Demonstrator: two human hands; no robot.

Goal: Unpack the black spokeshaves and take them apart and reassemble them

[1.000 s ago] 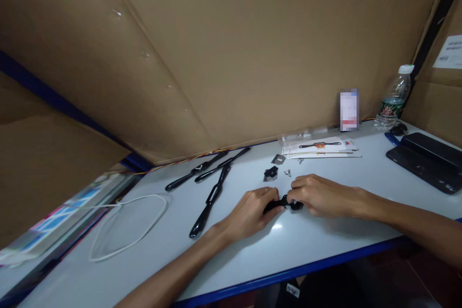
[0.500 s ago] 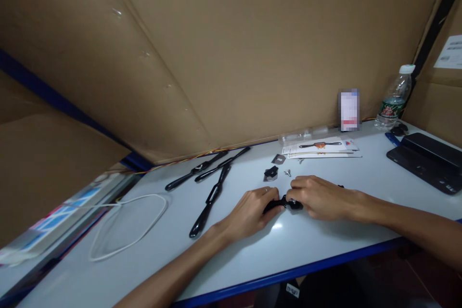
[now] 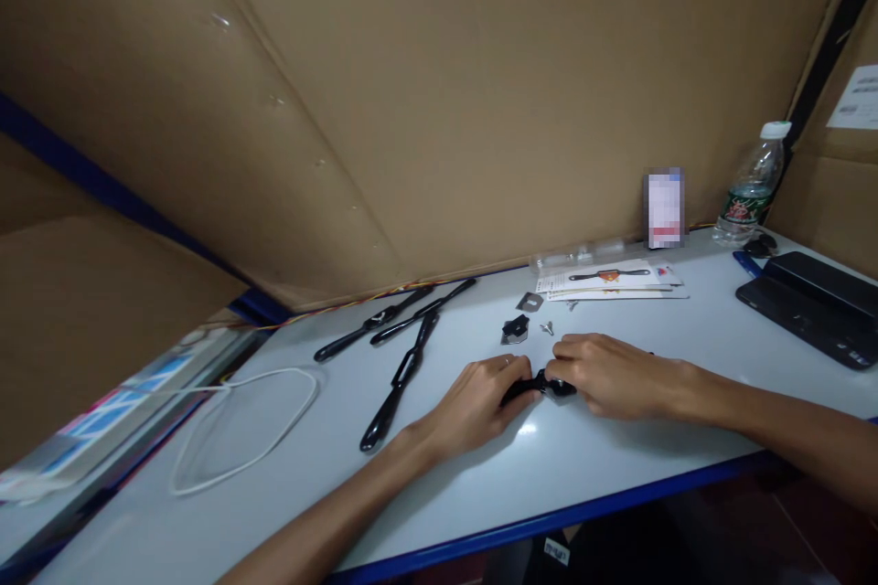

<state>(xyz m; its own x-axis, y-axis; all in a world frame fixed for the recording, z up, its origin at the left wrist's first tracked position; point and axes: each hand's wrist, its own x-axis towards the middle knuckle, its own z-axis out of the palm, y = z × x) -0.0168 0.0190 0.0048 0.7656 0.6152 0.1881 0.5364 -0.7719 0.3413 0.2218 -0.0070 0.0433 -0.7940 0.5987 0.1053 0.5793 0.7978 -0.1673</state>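
Note:
Both hands meet over a black tool piece (image 3: 533, 387) lying on the white table (image 3: 480, 484). My left hand (image 3: 480, 402) grips its left end, and my right hand (image 3: 607, 375) pinches its middle from the right. Most of the piece is hidden under the fingers. Just beyond the hands lie a small black part (image 3: 514, 329), a small screw (image 3: 547, 327) and a flat metal plate (image 3: 529, 301).
Three long black handled tools (image 3: 398, 329) lie to the left, near a white cable loop (image 3: 240, 430). Printed cards (image 3: 610, 281) sit at the back. A water bottle (image 3: 751, 187) and a black case (image 3: 813, 303) stand at the right. Cardboard walls enclose the table.
My right hand has shifted slightly on the black piece; otherwise the hands and the parts stay where they were.

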